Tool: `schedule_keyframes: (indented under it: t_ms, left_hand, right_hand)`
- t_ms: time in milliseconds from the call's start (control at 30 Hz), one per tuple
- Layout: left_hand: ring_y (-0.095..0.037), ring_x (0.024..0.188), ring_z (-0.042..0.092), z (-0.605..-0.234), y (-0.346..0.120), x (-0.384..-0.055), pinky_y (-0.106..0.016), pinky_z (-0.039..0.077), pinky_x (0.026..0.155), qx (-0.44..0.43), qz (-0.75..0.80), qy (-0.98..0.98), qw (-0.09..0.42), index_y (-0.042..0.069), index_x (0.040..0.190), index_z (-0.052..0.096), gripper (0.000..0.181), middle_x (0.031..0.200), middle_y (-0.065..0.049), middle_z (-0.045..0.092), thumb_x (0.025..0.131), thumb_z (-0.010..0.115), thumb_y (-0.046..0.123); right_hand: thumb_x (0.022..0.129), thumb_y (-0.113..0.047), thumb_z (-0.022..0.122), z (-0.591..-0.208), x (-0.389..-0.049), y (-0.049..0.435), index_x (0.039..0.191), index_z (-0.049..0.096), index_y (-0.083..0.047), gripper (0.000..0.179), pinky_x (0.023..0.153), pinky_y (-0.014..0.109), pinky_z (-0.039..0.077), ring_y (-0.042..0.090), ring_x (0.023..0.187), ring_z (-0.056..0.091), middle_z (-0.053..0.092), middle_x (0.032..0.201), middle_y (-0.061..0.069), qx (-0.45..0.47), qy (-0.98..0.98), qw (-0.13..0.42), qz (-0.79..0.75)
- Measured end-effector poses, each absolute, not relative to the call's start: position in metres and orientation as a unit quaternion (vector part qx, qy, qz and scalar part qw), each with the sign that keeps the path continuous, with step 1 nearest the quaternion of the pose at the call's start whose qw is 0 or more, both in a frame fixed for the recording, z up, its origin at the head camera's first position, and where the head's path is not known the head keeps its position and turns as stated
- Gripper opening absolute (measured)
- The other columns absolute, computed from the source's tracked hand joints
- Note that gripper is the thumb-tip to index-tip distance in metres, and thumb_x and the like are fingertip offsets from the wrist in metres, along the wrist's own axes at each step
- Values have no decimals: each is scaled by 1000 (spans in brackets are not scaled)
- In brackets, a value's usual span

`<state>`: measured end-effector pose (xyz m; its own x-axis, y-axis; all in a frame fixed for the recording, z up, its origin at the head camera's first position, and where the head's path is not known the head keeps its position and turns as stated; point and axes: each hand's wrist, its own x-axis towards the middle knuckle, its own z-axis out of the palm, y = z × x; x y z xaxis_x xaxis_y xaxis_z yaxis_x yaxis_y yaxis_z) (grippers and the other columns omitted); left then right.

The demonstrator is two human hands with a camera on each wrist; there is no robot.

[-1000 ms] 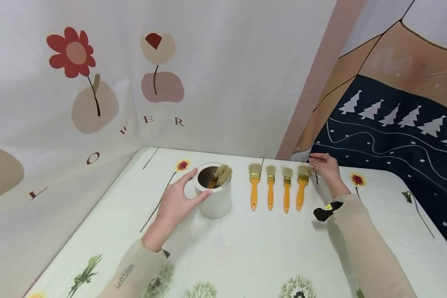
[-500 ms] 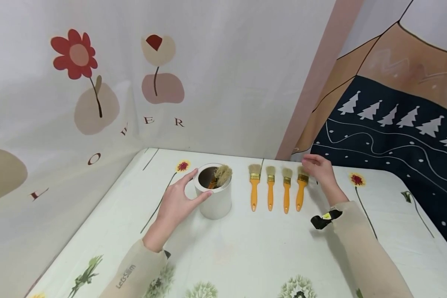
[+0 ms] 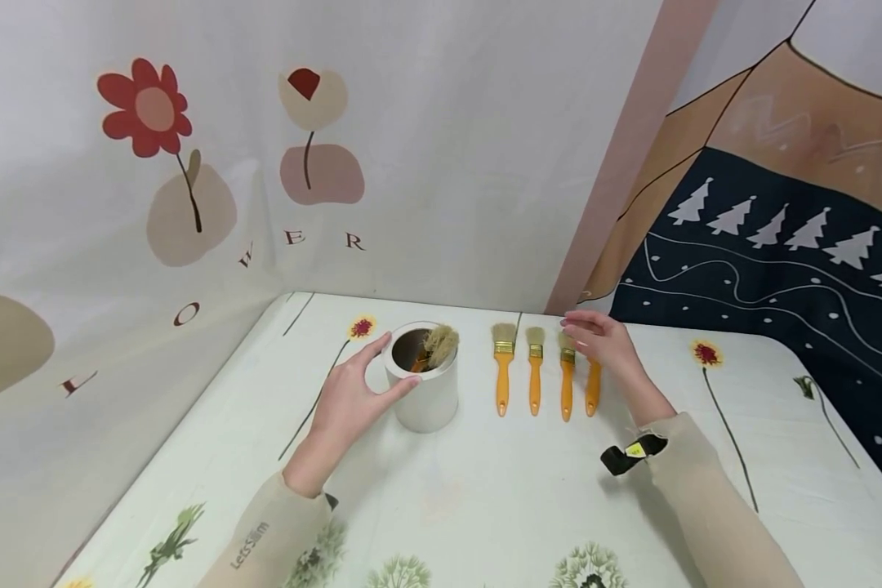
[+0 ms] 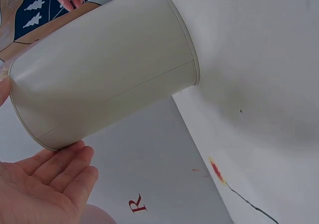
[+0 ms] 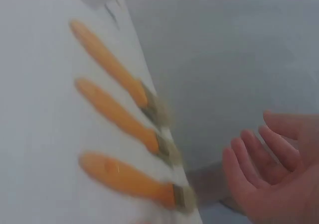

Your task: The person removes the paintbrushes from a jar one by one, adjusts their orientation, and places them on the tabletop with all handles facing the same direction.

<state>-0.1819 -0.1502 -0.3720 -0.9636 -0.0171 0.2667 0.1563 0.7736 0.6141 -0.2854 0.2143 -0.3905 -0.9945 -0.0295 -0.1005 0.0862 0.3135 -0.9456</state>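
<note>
My left hand grips the rim of a white cylindrical pot, thumb on the near side and fingers on the far left. In the left wrist view, the pot's plain wall fills the upper part, with fingertips at its rim. Bristles of a paintbrush stick up over the pot's right edge. To the right, several paintbrushes with orange handles lie in a row, bristles away from me. My right hand hovers over the two rightmost, hiding the bristles of the last paintbrush. It holds nothing, its fingers loosely bent in the right wrist view.
The table has a white cloth printed with flowers. Behind it hangs a pale curtain with flower prints, and a dark cloth with white trees is at the right. A black strap sits at my right wrist.
My right hand has moved left, from beside the rightmost paintbrush to over the two rightmost ones. The left hand, the pot and the paintbrushes have stayed in place.
</note>
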Motion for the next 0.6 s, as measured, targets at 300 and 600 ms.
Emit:
schedule_keyframes:
  t_ms: [300,600]
  left_hand:
    - [-34,136,53,-372,-150,-182,-54,45,107,-36,-336,-932,128,15,149,49,80,145,-10,58,82,78,49]
    - [-33,135,53,-372,-149,-181,-54,45,107,-35,-334,-933,131,15,148,49,81,144,-10,59,81,78,50]
  right_hand:
    - [99,-29,63,-380,-265,181,141,52,-8,49,97,22,53,25,125,61,57,142,16,-69,784,77,-613]
    - [96,-17,67,-367,-247,136,134,58,-3,41,95,22,55,13,116,66,61,135,19,-183,738,87,-644]
